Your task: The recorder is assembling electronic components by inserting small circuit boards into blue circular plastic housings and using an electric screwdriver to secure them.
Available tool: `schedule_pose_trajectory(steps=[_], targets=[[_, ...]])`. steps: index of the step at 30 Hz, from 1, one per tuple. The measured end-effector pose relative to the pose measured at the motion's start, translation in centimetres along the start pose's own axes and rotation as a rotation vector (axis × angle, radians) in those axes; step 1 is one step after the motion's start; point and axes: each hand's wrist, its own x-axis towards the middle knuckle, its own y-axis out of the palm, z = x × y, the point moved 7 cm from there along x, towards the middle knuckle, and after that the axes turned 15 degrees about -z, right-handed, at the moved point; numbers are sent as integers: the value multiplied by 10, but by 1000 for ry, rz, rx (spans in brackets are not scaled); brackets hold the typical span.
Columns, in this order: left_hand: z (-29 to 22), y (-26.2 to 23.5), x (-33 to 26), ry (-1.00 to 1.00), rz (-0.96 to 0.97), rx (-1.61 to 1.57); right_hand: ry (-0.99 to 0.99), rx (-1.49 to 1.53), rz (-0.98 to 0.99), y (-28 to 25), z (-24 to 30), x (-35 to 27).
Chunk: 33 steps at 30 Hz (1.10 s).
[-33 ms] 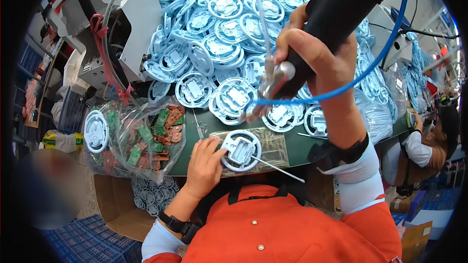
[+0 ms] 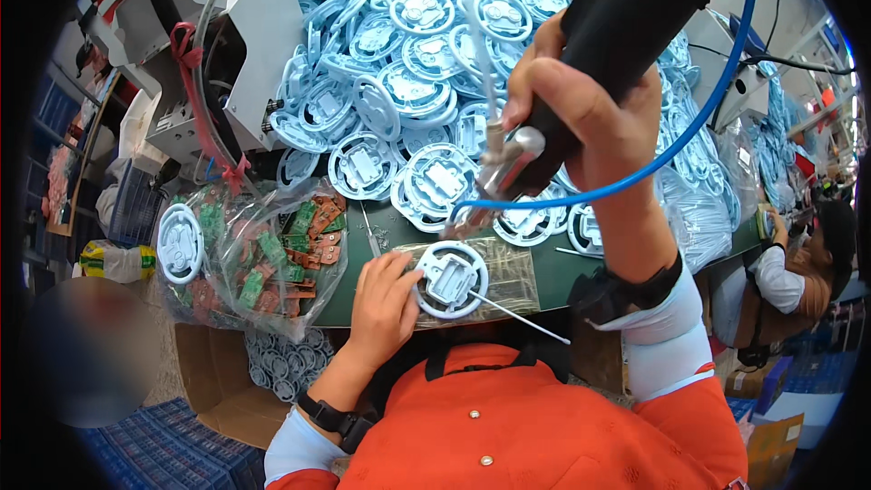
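Observation:
My left hand (image 2: 385, 304) rests at the left edge of a light-blue plastic toy steering wheel (image 2: 450, 279), its fingers pressed against the rim. The wheel lies flat on a taped brown pad (image 2: 513, 277) at the table's front edge. A thin white stick (image 2: 522, 318) juts from it to the lower right. My right hand (image 2: 590, 109) is wrapped round a black power screwdriver (image 2: 626, 23), held tilted. Its metal nose (image 2: 508, 163) points down at the wheel's upper edge; motion blur hides whether the tip touches. A blue hose (image 2: 626, 177) loops past my wrist.
A big heap of light-blue wheels (image 2: 413, 82) covers the table's back. At left, a clear bag (image 2: 272, 263) holds green and red circuit boards, with another wheel (image 2: 181, 245) on it. A grey machine (image 2: 240, 54) stands behind. Below sits a carton (image 2: 204, 372). A person (image 2: 798, 272) works at right.
My right hand has brought the screwdriver's nose slightly down and left, closer to the wheel. The wheel and my left hand have shifted very slightly right.

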Motion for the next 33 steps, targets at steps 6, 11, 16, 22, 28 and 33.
schedule_pose_trajectory(steps=[6, 11, 16, 22, 28, 33], targets=[[29, 0, 23, -94, -122, -20, -70, 125, -88, 6, 10, -18], [11, 3, 12, 12, 91, -89, -146, 8, -42, -18, 35, -7], [-1, 29, -4, 26, 200, -137, -158, -244, -82, -15, 27, -11], [-6, 32, -7, -24, 137, -53, -126, -193, -91, -9, -6, -25], [-4, 33, -8, -31, 144, -69, -142, -169, -69, -3, -17, -25], [-2, 33, -8, -29, 117, -88, -98, -150, -103, -1, -24, -30]])
